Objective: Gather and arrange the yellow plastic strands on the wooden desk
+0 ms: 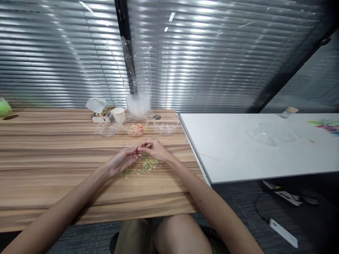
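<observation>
- Far left of the frame, a lime-green item [4, 107] sits at the back of the wood-grain counter [53, 155], cut off by the picture's edge.
- Left of centre, a white tissue [96, 104] pokes up beside a paper cup [118, 115]. In front lies a transparent plastic container [107, 129]; it looks light enough for a stray elbow to send it sliding.
- Near the middle, the left hand [124, 161] is turned partly palm up, fingers loosely curled; from where I stand I can't tell if it holds anything.
- Just beyond the hands, a transparent bowl [135, 124] carries small red and yellow pieces. A knuckle catching its rim could tip it and scatter them.
- Behind that, a tall plastic bag [138, 102] stands around stacked bowls; its loose top might flop forward if bumped.
- At centre, the green-yellow shreds [148, 164] lie on the counter below the fingertips. Being so wispy, they could tangle, cling to skin or drift off at a sleeve's brush or a puff of air.
- Right of them, the right hand [155, 150] has thumb and fingers narrowed near the left fingertips; whether they grip something tiny, I can't tell. A slip there could drop it among the shreds, making it hard to find.
</observation>
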The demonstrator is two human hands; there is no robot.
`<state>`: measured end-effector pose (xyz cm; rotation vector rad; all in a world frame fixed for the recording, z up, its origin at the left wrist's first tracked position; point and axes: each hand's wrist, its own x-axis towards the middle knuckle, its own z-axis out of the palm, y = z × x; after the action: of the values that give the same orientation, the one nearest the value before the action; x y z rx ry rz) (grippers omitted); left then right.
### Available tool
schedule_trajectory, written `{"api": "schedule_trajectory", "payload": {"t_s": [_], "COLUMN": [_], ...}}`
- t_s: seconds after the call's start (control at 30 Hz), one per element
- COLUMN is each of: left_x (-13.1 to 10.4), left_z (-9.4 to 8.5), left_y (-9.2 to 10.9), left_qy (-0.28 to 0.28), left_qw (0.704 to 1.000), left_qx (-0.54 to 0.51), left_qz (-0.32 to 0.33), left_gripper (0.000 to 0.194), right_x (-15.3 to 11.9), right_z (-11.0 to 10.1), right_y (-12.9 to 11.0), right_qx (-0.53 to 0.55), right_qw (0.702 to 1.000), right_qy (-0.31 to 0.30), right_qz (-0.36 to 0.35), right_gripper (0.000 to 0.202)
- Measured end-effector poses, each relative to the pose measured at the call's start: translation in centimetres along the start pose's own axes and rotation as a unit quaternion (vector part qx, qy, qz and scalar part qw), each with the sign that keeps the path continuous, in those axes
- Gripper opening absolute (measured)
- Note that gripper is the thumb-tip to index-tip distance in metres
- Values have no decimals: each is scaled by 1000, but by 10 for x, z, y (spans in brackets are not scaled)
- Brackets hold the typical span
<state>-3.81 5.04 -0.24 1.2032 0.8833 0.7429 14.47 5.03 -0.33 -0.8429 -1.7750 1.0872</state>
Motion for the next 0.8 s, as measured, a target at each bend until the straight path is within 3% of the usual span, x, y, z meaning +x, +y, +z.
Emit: {"api": "schedule_trajectory", "payload": {"t_s": [0.13,0.27,0.4,0.5,0.7,0.8], "left_x": [0,0,-2,-3,0,1], "left_z": [-1,-2,-4,-6,-11,-13], "left_y": [2,6,9,11,8,5], "left_qy": [-1,7,-7,-30,-11,-8], "left_qw": [997,991,986,989,986,984], "left_qx": [-59,-112,-137,-120,-148,-160], "left_qz": [-39,-75,-92,-76,-79,-73], "left_gripper": [18,21,24,25,24,24], "right_x": [1,1,-2,-5,-6,-7], "right_z": [-4,-13,-19,-20,-16,-15], "right_y": [3,11,19,22,23,22], "right_qx": [-26,-53,-146,-210,-168,-165], "right_qw": [1000,998,988,977,981,981], "right_qy": [-8,27,49,23,-70,-82], "right_qz": [7,18,14,-18,-65,-63], "right_gripper": [10,15,17,17,22,25]}}
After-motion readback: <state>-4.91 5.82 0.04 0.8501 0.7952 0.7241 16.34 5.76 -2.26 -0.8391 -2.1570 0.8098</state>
